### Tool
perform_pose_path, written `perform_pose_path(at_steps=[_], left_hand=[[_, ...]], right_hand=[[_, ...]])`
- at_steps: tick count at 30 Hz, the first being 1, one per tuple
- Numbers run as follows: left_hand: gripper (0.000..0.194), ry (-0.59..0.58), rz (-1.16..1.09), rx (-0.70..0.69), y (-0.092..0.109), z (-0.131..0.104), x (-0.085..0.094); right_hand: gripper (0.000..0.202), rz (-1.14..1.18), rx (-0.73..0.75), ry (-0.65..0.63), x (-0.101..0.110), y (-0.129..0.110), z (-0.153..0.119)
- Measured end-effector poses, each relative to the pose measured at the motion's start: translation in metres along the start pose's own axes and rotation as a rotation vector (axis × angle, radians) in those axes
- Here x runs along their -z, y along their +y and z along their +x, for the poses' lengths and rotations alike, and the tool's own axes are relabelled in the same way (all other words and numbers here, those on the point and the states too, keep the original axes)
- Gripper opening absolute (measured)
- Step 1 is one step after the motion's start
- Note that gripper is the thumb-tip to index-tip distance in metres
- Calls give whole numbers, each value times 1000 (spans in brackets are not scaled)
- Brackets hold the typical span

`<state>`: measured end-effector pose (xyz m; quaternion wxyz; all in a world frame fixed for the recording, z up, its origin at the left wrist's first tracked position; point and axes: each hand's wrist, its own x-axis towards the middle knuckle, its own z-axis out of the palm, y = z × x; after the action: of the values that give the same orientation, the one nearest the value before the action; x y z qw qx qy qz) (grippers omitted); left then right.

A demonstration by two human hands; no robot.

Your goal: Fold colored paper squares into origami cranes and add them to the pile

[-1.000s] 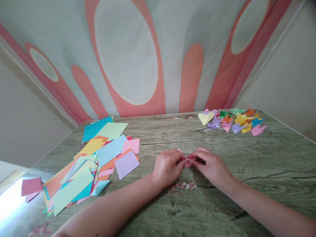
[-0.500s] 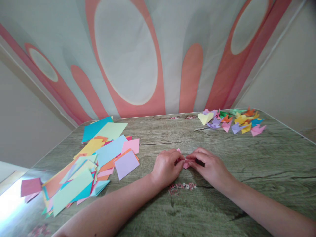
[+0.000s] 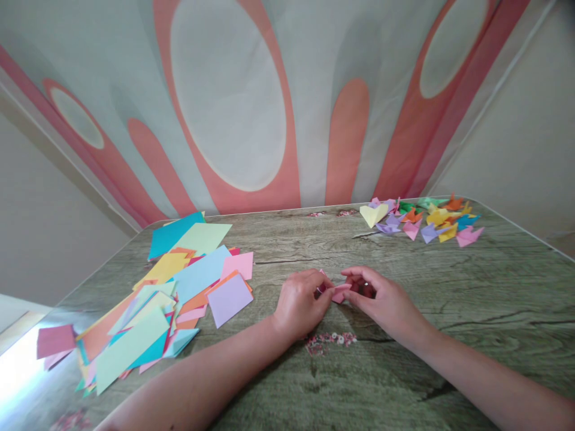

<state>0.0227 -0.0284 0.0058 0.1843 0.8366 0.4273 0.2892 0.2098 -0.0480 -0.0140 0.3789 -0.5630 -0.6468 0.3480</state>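
Observation:
A small piece of folded pink paper (image 3: 341, 293) is pinched between the thumb and fingers of my left hand (image 3: 300, 301), low over the middle of the table. Part of the paper is hidden behind those fingers. My right hand (image 3: 385, 298) is just to its right, thumb and forefinger spread apart. The right thumb tip is at the paper's edge; whether it touches, I cannot tell. Below the hands, a patch of small pink and white flowers (image 3: 344, 339) shows on the wood-patterned tabletop (image 3: 287, 383).
Many coloured paper sheets (image 3: 202, 275) lie in a loose, overlapping pile on the left, with a lilac square (image 3: 230, 300) nearest my left hand. Folded paper figures (image 3: 433, 233) in several colours are grouped at the far right. A patterned cloth (image 3: 309, 108) rises behind the table.
My right thumb and forefinger have parted from their pinch on the pink paper, and the forefinger has lifted away. The left hand keeps its hold, and more of the paper shows.

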Motion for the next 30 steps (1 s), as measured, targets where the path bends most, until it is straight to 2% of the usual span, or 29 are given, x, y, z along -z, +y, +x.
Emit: perform_pose_path(at_steps=[2, 6, 11, 16, 21, 30], left_hand=[[18, 23, -3, 2, 0, 0, 1], [18, 64, 10, 2, -1, 0, 1], [12, 70, 67, -10, -1, 0, -1], [15, 94, 120, -49, 1, 1, 0], [17, 88, 110, -95, -1, 1, -1], [18, 71, 50, -74, 0, 2, -1]], right_hand=[[32, -46, -12, 11, 0, -2, 0], [18, -116, 42, -3, 2, -5, 0], [17, -91, 91, 27, 2, -9, -1], [16, -99, 128, 28, -1, -10, -3], [19, -88, 194, -4, -2, -10, -4], [18, -97, 196, 22, -3, -6, -3]])
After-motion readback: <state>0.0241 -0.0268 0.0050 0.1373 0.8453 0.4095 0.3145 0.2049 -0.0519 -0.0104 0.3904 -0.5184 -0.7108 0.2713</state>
